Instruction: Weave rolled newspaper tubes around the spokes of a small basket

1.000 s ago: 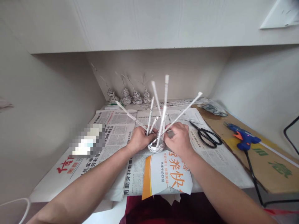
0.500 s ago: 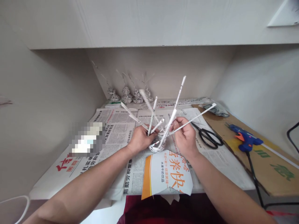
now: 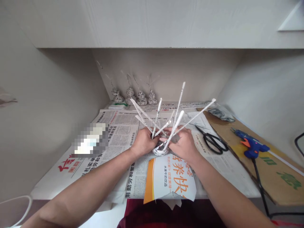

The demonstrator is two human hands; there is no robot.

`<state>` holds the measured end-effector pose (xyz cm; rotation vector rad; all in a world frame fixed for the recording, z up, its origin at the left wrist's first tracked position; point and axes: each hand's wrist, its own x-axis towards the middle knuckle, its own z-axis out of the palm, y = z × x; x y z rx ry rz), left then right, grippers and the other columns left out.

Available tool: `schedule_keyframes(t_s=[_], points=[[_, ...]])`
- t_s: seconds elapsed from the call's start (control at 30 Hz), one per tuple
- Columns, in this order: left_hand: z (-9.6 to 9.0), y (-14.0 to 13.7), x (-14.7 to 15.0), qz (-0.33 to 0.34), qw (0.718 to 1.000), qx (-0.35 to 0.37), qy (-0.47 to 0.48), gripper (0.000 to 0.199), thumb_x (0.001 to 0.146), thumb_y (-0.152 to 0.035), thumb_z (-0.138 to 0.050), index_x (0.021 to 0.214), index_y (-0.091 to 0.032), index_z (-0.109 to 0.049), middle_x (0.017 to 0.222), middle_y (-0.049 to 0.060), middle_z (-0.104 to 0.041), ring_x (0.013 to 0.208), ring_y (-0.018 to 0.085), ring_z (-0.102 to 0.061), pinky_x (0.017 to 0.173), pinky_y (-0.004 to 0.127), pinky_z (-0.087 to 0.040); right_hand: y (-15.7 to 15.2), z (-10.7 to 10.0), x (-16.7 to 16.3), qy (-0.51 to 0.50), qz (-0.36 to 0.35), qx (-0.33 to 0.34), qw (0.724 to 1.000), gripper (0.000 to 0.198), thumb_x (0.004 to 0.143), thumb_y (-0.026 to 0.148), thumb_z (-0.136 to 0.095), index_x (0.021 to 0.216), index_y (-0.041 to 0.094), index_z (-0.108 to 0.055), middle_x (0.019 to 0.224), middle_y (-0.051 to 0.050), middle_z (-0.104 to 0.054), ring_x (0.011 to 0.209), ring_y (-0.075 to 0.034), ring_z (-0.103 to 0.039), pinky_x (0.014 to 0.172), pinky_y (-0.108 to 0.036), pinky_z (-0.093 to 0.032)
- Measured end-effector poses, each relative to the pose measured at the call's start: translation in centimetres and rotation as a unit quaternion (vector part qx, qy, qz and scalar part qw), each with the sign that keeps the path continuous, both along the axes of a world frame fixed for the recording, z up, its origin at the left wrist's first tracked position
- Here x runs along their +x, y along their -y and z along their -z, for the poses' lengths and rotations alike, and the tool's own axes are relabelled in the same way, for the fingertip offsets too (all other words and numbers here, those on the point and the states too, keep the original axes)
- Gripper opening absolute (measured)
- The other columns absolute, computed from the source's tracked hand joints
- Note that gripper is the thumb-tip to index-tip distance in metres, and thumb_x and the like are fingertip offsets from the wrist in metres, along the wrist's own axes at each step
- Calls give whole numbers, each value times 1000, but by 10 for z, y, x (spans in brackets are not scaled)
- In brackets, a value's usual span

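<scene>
Between my hands is a small round basket [image 3: 160,151] woven from rolled newspaper, with several paper tubes [image 3: 180,98] sticking up and outward from it. My left hand [image 3: 144,142] is closed on its left side, thumb over the rim near the upright tubes. At the right side my right hand [image 3: 182,141] is closed around the weave, its fingers reaching behind the tubes. The fingertips of both hands are partly hidden by the tubes. Just in front of the basket lies a torn printed carton piece [image 3: 169,179], white and orange.
Newspaper sheets [image 3: 118,126] cover the table. Black scissors [image 3: 213,142] lie to the right. Beyond them a blue glue gun [image 3: 251,144] rests on cardboard [image 3: 282,177]. Several woven gourd shapes [image 3: 142,97] stand at the back left, beside long paper tubes [image 3: 175,106].
My right hand has moved left and inward, against the basket. A paper tube that was blurred in motion now leans to the left. The view has shifted slightly.
</scene>
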<state>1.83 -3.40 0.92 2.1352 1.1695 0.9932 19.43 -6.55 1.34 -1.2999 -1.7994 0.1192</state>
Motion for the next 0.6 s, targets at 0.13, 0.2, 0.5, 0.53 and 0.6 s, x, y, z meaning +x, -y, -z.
schedule_keyframes(t_s=[0.13, 0.2, 0.5, 0.53, 0.6], points=[[-1, 2, 0, 12, 999, 34, -11, 16, 81, -16, -58, 85, -21, -73, 82, 0, -73, 78, 15, -67, 72, 24, -48, -1, 2, 0, -155, -3, -23, 988, 14, 76, 33, -69, 73, 20, -65, 67, -1, -64, 63, -17, -59, 63, -30, -45], [-1, 2, 0, 2, 1000, 19, -8, 16, 81, -18, -59, 87, -21, -73, 84, 0, -73, 80, 16, -67, 75, 25, -48, -3, 2, 1, -270, 9, -21, 963, 16, 79, 35, -67, 77, 19, -63, 64, 1, -61, 58, -14, -55, 58, -27, -44], [4, -4, 0, -16, 999, -24, 19, 15, 79, -15, -60, 86, -20, -72, 85, 0, -73, 81, 16, -67, 78, 26, -50, -3, -9, 3, -425, -37, 3, 905, 16, 84, 35, -64, 89, 20, -61, 73, 1, -64, 57, -12, -58, 55, -25, -49], [5, -4, 0, -14, 1000, -18, 17, 15, 79, -15, -60, 85, -20, -72, 85, 0, -73, 81, 15, -67, 78, 26, -50, -2, -9, 3, -425, -37, 8, 904, 15, 84, 35, -63, 90, 21, -61, 75, 0, -65, 59, -13, -59, 56, -25, -50], [5, -3, 0, -7, 1000, 9, 4, 15, 79, -15, -59, 85, -21, -72, 85, 0, -73, 82, 16, -67, 78, 26, -50, -1, -8, 3, -422, -40, 1, 906, 18, 83, 35, -65, 93, 21, -61, 79, -1, -67, 65, -15, -63, 59, -27, -52]])
